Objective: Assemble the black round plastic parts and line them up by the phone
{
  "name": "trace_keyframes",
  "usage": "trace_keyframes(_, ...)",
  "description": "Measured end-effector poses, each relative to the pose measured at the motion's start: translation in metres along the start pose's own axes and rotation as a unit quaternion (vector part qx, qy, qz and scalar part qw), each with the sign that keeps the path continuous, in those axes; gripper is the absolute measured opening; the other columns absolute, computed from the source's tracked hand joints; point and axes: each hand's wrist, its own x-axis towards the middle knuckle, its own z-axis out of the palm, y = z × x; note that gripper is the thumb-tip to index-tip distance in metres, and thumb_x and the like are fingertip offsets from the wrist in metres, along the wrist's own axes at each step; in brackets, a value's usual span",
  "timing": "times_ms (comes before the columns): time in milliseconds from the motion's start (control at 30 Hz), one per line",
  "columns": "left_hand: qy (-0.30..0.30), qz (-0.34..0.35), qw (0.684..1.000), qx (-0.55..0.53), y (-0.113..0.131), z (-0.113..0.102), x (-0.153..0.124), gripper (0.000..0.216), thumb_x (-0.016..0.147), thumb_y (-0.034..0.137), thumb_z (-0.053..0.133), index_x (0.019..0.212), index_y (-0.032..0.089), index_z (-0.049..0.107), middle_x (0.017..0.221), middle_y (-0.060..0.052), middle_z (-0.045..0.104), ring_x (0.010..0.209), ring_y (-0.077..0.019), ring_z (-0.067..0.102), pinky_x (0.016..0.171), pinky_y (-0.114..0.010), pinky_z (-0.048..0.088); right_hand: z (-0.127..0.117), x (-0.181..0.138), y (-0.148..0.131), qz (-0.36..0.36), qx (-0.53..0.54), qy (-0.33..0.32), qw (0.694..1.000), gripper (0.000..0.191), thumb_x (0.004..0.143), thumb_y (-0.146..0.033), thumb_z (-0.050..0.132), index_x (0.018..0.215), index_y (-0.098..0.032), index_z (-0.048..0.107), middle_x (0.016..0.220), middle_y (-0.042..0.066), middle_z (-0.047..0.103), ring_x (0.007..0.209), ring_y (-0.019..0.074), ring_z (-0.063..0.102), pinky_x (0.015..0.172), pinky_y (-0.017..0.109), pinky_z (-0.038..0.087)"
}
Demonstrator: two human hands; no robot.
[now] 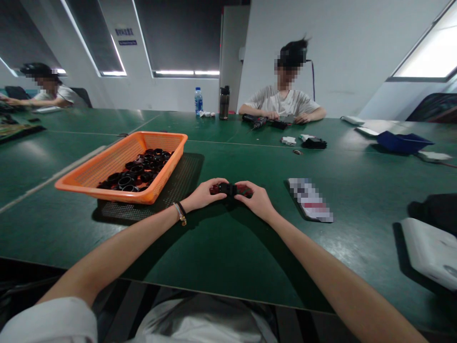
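1 head-worn view faces forward and down, hands (pixel 255 201) near, its outer edges seemingly stretched.

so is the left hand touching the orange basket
Apart. The head view shows a strip of green tabletop between the left hand and the orange basket.

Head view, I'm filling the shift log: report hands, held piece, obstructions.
Left hand and right hand both gripping dark piece. Piece close to tabletop, contact unclear. Nothing visibly in the way: orange basket off left, phone off right.
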Motion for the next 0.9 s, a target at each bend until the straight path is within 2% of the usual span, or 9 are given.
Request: trace_keyframes(900,0.003,0.017,0.999,0.029,0.0007,-0.0004,-0.0002,0.038,0.071,0.024,0.058,0.107,0.014,0.053,0.101,-0.007,0.058,0.084,-0.0147,0.055,0.075,-0.027,0.046,0.0007,0.0007,-0.0017,0.010,-0.021,-0.009,1.000,0.020,0.071,-0.017,0.060,0.091,-0.018,0.064,0.083,0.003,0.069,0.071,0.0145,0.062,0.065,0.028,0.049)
